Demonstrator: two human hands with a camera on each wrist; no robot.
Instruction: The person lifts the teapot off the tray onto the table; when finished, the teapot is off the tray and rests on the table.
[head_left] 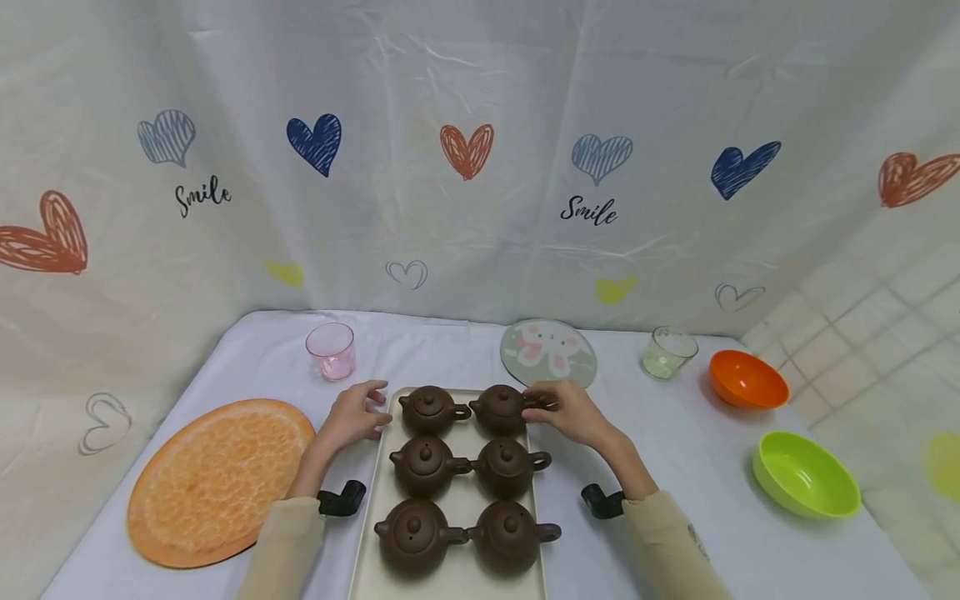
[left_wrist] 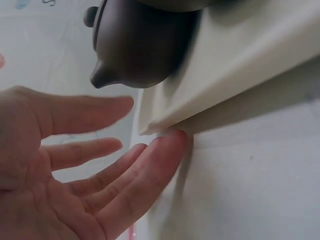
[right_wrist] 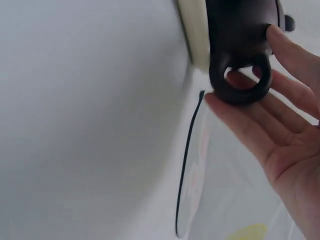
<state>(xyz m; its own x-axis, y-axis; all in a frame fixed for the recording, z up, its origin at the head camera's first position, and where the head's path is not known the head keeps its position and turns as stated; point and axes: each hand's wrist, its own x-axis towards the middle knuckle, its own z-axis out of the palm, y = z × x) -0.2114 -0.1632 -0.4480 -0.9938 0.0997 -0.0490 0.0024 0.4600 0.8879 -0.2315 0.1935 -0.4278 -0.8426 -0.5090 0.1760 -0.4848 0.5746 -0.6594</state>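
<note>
Several dark brown clay teapots stand in two columns on a cream tray [head_left: 457,577], spouts to the left and handles to the right. At the far right of the tray, my right hand [head_left: 566,410] holds the back right teapot [head_left: 498,410] around its handle. The right wrist view shows the thumb on that teapot's body [right_wrist: 240,30] and the other fingers behind the ring-shaped handle [right_wrist: 242,96]. My left hand [head_left: 356,414] is by the tray's far left corner, its fingers loosely extended beside the back left teapot [head_left: 429,410]. In the left wrist view, a fingertip [left_wrist: 175,140] meets the tray's edge.
A round orange-brown mat [head_left: 221,483] lies to the left, with a pink glass [head_left: 332,352] behind it. Beyond the tray is a rabbit-patterned mat [head_left: 549,354]. Toward the right are a greenish glass [head_left: 667,353], an orange bowl [head_left: 748,380] and a green bowl [head_left: 806,475].
</note>
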